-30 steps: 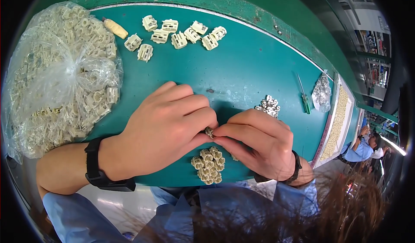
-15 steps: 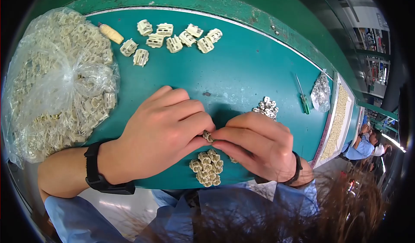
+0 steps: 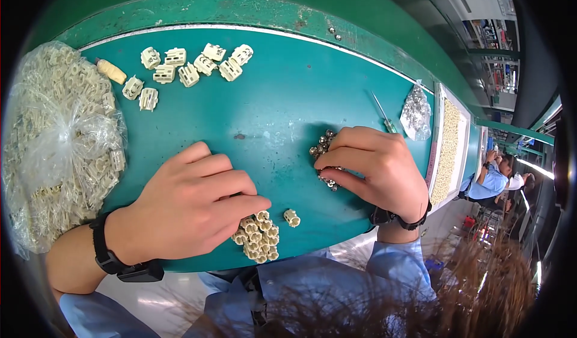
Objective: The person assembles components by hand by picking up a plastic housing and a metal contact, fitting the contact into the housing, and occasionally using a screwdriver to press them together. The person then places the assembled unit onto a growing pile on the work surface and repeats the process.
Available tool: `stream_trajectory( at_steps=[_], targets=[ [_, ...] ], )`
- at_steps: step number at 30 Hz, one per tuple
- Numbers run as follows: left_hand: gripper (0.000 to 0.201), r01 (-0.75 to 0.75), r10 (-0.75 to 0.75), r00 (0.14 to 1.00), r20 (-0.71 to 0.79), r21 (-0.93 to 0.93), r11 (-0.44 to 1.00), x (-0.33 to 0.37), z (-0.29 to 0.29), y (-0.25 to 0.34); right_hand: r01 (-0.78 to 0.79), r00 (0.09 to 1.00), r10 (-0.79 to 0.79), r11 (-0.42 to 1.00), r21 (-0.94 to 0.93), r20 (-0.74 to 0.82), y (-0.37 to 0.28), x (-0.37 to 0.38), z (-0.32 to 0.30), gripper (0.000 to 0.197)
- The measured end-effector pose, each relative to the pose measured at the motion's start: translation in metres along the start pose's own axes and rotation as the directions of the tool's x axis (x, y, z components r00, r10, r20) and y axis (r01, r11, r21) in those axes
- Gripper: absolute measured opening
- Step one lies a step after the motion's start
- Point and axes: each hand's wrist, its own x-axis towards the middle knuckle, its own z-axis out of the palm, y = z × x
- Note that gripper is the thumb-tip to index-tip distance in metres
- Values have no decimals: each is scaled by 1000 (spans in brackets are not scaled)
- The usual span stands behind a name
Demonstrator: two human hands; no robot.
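Note:
My left hand [image 3: 198, 208] is curled at the near edge of the table. Its fingertips touch a heap of short, hollow beige plastic parts [image 3: 261, 242], and whatever they pinch is hidden under the fingers. A single beige piece [image 3: 292, 218] lies just right of that heap. Over a cluster of small shiny metal parts [image 3: 324, 142] is my right hand [image 3: 378, 169], thumb and forefinger pinched together at a small metal part. The hand covers some of the cluster.
A big clear bag [image 3: 66, 139] of beige parts fills the left side. Several larger beige housings [image 3: 188, 75] and a tan-wrapped tool [image 3: 112, 71] lie far left. Farther right are a screwdriver [image 3: 389, 125], a small bag of metal pieces [image 3: 416, 112] and a white tray [image 3: 463, 135] of small beige parts.
My hands have parted from a shared grip on a small piece. The left has moved to the beige heap and the right to the metal cluster. The whole view has shifted.

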Motion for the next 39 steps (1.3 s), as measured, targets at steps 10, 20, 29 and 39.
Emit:
stream_trajectory(
  at_steps=[10,20,29,39],
  targets=[
    [44,68,-70,997,-42,-50,996,4,-9,5,-34,999,34,999,-42,10,-3,1,-2,18],
    [44,382,-216,884,-415,371,846,19,-32,-7,-2,999,-4,992,-127,-44,-6,-6,9,16],
    [36,373,-217,911,-351,475,797,13,-41,-17,14,1000,-16,988,-156,-12,-7,-2,14,20],
    [27,8,-4,992,-129,32,999,7,-17,-3,95,990,-94,995,5,-105,-15,13,31,21]
  ],
)
